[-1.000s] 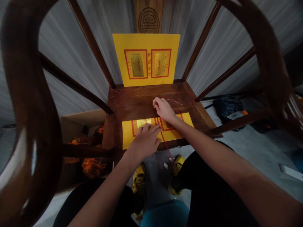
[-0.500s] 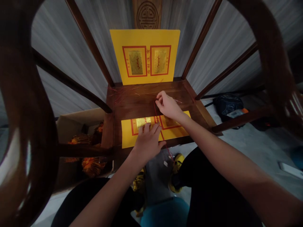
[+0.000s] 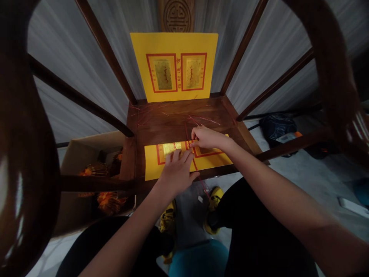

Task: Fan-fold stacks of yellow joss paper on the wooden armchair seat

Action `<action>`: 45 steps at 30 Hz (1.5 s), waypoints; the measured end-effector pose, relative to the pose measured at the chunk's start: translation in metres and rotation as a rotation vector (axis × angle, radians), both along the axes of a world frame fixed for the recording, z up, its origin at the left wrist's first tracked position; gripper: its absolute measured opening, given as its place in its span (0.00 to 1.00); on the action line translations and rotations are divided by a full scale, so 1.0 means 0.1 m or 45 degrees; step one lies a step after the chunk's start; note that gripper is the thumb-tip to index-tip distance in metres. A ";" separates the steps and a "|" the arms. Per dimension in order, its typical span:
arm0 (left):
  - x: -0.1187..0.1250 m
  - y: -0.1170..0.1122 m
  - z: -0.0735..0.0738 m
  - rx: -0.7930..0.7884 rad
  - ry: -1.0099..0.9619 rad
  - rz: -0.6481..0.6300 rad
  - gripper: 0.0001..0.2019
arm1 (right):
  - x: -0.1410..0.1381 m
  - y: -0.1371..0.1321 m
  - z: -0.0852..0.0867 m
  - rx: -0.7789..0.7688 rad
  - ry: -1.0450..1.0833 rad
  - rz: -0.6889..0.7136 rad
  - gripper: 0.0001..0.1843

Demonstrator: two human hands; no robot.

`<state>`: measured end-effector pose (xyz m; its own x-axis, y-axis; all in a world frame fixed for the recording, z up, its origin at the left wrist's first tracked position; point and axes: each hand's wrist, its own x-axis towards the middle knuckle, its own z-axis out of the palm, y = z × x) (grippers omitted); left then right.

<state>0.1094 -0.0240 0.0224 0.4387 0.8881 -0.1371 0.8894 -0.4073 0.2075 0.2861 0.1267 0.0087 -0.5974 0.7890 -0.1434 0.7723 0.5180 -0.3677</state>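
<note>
A yellow paper sheet (image 3: 152, 169) with red-framed gold panels lies along the front of the wooden chair seat (image 3: 161, 129). My left hand (image 3: 177, 169) rests flat on it, fingers spread, left of its middle. A thin red string (image 3: 195, 164) crosses the sheet and hangs over the seat's front edge. My right hand (image 3: 206, 137) is closed, its fingertips pinched at the string near the sheet's centre. The exact grip is partly hidden by the fingers. A similar yellow sheet (image 3: 175, 42) leans upright at the back of the seat.
Loose red strings (image 3: 144, 112) lie scattered on the seat. To the left is a cardboard box (image 3: 83, 148) with orange-red tasselled ornaments (image 3: 111, 202). Chair arms curve along both sides. A dark bag (image 3: 278, 129) sits on the floor at right; a blue stool (image 3: 198, 259) is below.
My right hand has moved down and slightly toward me, from above the sheet to its middle, closer to my left hand. My left hand stays on the sheet. The view has shifted slightly.
</note>
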 end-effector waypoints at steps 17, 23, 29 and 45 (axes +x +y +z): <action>0.02 0.00 0.02 -0.049 -0.015 0.036 0.31 | -0.05 -0.01 0.09 -0.255 0.248 -0.106 0.03; -0.01 -0.01 -0.01 -0.005 -0.039 0.022 0.31 | -0.08 -0.08 0.05 -0.233 0.306 -0.209 0.05; 0.00 -0.04 -0.07 0.170 -0.081 0.047 0.29 | -0.13 -0.13 0.15 -0.173 0.426 -0.253 0.04; -0.20 0.19 -0.17 0.225 -0.334 0.754 0.16 | 0.18 -0.59 0.93 0.510 1.001 -0.097 0.04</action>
<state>0.0896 -0.0045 0.0056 -0.1309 0.9884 0.0769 0.9022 0.0866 0.4225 0.3039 0.0674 0.1016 -0.3507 0.7333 0.5825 0.4103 0.6794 -0.6083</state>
